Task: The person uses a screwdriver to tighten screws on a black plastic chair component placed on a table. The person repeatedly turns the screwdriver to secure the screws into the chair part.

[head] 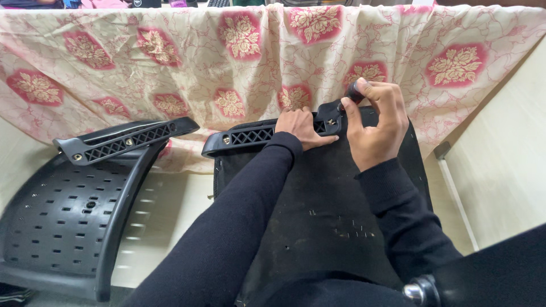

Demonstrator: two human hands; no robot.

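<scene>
The left hand (pixel 304 128) is pressing flat, fingers together, on the black plastic lattice-patterned armrest bar (pixel 250 136) lying across the far edge of the black fabric-covered chair seat (pixel 318 210). The right hand (pixel 378 125) is gripping a black-handled tool (pixel 354 91) in a closed fist, just beside the left. A second black perforated plastic chair part (pixel 62 216) is lying at the desk's left edge, under the floral pink-and-cream cloth (pixel 170 68).
</scene>
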